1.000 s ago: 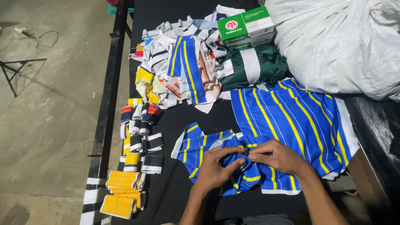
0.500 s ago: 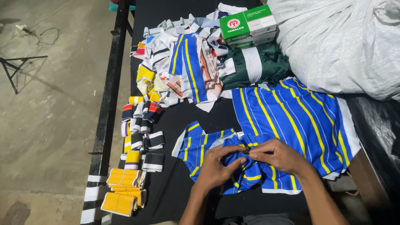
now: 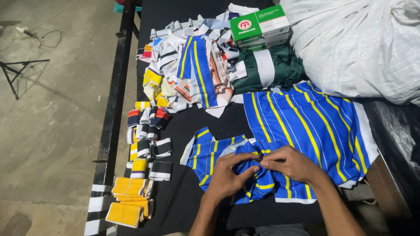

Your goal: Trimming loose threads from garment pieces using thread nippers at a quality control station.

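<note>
Fingertips pinch a blue striped garment piece.
Left hand (image 3: 227, 177) and right hand (image 3: 291, 164) meet, fingers closed on the blue yellow-striped fabric piece (image 3: 218, 153), bunched directly beneath them on the black table (image 3: 183, 205), beside folded yellow collar strips (image 3: 129, 201).

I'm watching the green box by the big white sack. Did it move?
No. The green box sits against the white sack, atop the dark green cloth, as before.

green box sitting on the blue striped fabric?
No, the green box rests at the table's far end by the white sack, apart from the blue striped fabric.
</note>
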